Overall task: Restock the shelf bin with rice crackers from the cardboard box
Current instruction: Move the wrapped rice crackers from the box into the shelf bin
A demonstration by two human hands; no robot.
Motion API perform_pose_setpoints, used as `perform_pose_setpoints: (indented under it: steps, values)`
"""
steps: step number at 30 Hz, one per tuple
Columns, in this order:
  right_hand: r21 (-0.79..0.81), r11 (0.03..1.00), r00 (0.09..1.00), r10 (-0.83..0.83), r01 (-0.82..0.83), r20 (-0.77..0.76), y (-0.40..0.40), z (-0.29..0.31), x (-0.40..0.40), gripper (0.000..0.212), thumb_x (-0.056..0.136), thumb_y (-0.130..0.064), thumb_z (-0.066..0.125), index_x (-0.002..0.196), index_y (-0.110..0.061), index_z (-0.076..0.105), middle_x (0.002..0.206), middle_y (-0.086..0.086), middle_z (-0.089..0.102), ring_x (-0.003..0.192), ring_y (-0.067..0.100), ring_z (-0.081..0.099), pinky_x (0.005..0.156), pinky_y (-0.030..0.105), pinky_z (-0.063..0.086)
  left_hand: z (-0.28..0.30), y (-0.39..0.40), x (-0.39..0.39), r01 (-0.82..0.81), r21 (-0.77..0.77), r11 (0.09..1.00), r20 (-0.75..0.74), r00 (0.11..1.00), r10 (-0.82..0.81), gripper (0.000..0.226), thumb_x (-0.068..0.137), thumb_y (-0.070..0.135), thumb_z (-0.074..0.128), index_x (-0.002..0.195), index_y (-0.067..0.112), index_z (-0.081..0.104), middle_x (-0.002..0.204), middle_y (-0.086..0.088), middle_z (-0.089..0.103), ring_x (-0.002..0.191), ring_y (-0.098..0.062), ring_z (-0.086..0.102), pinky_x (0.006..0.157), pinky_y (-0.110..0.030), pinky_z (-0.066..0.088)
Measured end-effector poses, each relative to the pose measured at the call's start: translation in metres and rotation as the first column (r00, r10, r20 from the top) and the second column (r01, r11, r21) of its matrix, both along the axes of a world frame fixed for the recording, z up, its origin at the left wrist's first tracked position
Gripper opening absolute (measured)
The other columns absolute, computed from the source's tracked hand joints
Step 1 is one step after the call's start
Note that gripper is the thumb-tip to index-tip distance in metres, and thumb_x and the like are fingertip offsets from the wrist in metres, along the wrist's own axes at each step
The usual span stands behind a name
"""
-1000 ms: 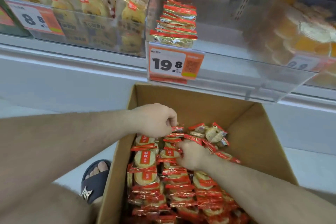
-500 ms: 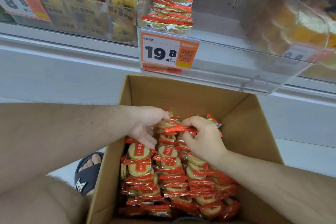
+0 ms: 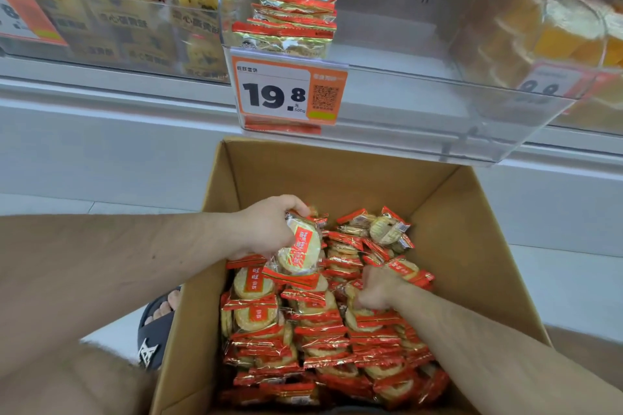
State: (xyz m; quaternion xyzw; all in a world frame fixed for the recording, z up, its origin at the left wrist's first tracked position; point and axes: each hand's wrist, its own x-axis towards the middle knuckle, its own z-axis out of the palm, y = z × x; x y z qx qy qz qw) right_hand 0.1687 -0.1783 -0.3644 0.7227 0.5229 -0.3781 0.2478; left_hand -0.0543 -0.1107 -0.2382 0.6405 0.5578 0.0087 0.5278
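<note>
Cardboard box (image 3: 465, 229) stands open on the floor under the shelf, and it is filled with rice cracker packets (image 3: 323, 330) in red and clear wrappers, packed in rows on their edges. Both hands of the person are inside the box.

The left hand (image 3: 269, 229) is at the far left part of the box. Its fingers are curled over the top edge of one packet (image 3: 301, 251), and the packet is tilted up, so its round cracker and red label face the camera. Just below this hand, more packets lie flat with the label up. The right hand (image 3: 379, 286) is lower and to the right of the left hand, pushed down between the packets. Its fingers are curled and dug into the pile, but which packet they hold cannot be told, because the fingertips are hidden. Behind the right hand, near the far wall of the box, a few loose packets (image 3: 387, 229) lie on top in disorder.

Above both hands there is a clear plastic shelf bin (image 3: 421, 84). It holds only a small stack of the same packets (image 3: 296, 7) at its left side. On its front hangs an orange price tag (image 3: 290, 94) with 19.8. The bin to the left (image 3: 111, 34) is full of yellow packed cakes, and the bin to the right (image 3: 556, 27) holds orange-yellow goods, blurred. Left of the box, a foot in a dark sandal (image 3: 156, 330) is on the floor.
</note>
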Motion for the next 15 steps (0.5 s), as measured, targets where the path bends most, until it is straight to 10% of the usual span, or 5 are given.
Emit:
perform_pose_setpoints:
  steps: [4, 9, 15]
  values:
    - [0.011, 0.995, 0.995, -0.103, 0.103, -0.014, 0.004, 0.02, -0.003, 0.059, 0.056, -0.039, 0.078, 0.105, -0.015, 0.054, 0.089, -0.003, 0.061, 0.086, 0.017, 0.063, 0.062, 0.027, 0.05, 0.0, 0.005, -0.005, -0.002, 0.033, 0.999, 0.004, 1.0, 0.002, 0.049, 0.083, -0.006, 0.062, 0.115, 0.032, 0.058, 0.071, -0.004, 0.046, 0.052, -0.015, 0.04, 0.051, -0.03, 0.041]
    - [0.196, 0.897, 0.9, -0.335, 0.395, -0.279, 0.0, 0.088, -0.009, 0.146, 0.031, -0.071, 0.083, 0.151, -0.021, 0.016, 0.137, -0.001, 0.051, 0.12, 0.019, 0.054, 0.099, 0.031, 0.047, 0.017, 0.001, -0.01, -0.019, 0.087, 0.996, 0.079, 0.997, 0.012, 0.048, 0.082, -0.006, 0.066, 0.109, 0.032, 0.058, 0.076, -0.004, 0.053, 0.051, -0.014, 0.047, 0.051, -0.028, 0.045]
    - [0.436, 0.836, 0.907, -0.159, 0.334, -0.39, -0.019, 0.189, -0.043, 0.143, 0.036, -0.079, 0.078, 0.151, -0.032, 0.008, 0.135, -0.004, 0.053, 0.118, 0.017, 0.056, 0.099, 0.034, 0.048, 0.06, -0.021, -0.008, -0.058, 0.146, 0.988, 0.297, 0.955, 0.012, 0.048, 0.074, -0.001, 0.074, 0.104, 0.036, 0.064, 0.098, -0.006, 0.07, 0.081, -0.024, 0.069, 0.081, -0.045, 0.059]
